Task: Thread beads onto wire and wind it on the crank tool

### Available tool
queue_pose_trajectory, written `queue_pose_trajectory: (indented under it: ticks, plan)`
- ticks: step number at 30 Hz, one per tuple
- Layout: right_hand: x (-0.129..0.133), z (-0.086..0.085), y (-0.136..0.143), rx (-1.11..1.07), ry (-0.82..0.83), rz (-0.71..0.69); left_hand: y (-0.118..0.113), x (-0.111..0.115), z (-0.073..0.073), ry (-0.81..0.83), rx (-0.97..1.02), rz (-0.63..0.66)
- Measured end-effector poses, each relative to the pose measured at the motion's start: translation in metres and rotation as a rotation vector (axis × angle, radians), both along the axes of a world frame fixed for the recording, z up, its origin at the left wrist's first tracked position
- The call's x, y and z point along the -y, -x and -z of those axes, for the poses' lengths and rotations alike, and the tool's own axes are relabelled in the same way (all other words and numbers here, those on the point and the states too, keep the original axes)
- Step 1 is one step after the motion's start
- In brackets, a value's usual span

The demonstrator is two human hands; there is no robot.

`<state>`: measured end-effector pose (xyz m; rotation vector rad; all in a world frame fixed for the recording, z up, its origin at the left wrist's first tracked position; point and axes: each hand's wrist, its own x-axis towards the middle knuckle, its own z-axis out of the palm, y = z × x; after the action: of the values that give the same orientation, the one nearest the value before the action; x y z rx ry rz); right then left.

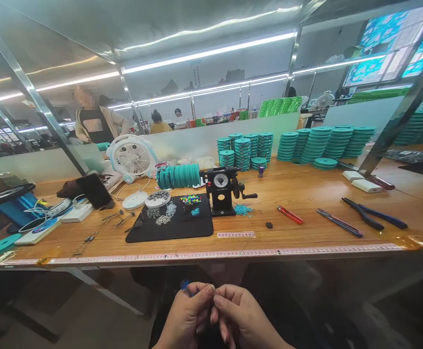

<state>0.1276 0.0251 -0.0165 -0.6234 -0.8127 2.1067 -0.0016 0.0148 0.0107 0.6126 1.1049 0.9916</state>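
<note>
Blue piece: a small blue thing (185, 285) shows at the back of the left forefinger, below the table's front edge (whether it is gripped cannot be told).
Left hand: the left hand (191, 310) is narrow, thumb pressed to forefinger; whatever sits between the tips is too small to make out.
Right hand: the right hand (246, 312) meets it, thumb and forefinger drawn together in a narrow pinch, other fingers curled; its contents cannot be told either.
Table edge: a pink-marked measuring tape (287, 252) runs along the front of the wooden table (306, 194), with a short scale strip (236, 234) behind it.
Black mat: the mat (182, 230) carries multicoloured beads (190, 199), small light-blue pieces (195, 212), metallic bits (163, 220) and a white dish (157, 205) of grey pieces.
Crank machine: a black machine (220, 194) with a dial and side handle stands just beside the mat, a row of teal spools (182, 176) reaching out to its left.
Tools: a red tube (289, 214), a slim pointed tool (338, 223) and blue-and-black pliers (355, 206) lie towards the right.
Table back: stacked teal spools (320, 145) stand before the low partition; a white fan (133, 157) is well to their left.
Beyond: a person (97, 121) stands behind the partition.
</note>
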Motion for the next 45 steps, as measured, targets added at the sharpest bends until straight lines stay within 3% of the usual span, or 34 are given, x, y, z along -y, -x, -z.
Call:
queue_pose_trajectory:
  ticks: [12, 14, 17, 19, 24, 30, 35, 40, 45]
  plan:
    - [0.003, 0.004, -0.003, 0.100, -0.059, -0.015, 0.017, -0.009, -0.014, -0.145, -0.036, -0.185]
    - [0.002, -0.001, -0.009, 0.202, -0.132, -0.019, 0.017, -0.008, -0.017, -0.149, -0.051, -0.177]
    - [-0.002, -0.018, -0.022, 0.453, -0.371, 0.042, 0.014, -0.003, -0.020, -0.129, -0.110, -0.123]
    - [-0.005, -0.028, -0.026, 0.497, -0.445, 0.081, 0.010, 0.000, -0.020, -0.121, -0.185, -0.093]
    - [-0.009, -0.026, -0.016, 0.201, -0.164, -0.054, 0.003, 0.002, -0.015, -0.114, -0.169, -0.061]
    - [-0.009, -0.014, -0.014, 0.191, -0.046, 0.096, 0.006, 0.003, -0.019, -0.045, -0.003, -0.040]
    - [-0.008, -0.014, -0.016, 0.281, -0.065, 0.227, 0.007, 0.004, -0.016, -0.004, 0.071, -0.018]
    - [-0.007, -0.016, -0.013, 0.408, -0.158, 0.248, 0.009, 0.005, -0.003, -0.175, -0.106, 0.098]
    - [-0.005, -0.019, -0.011, 0.422, -0.255, 0.218, 0.008, 0.005, 0.000, -0.169, -0.115, 0.136]
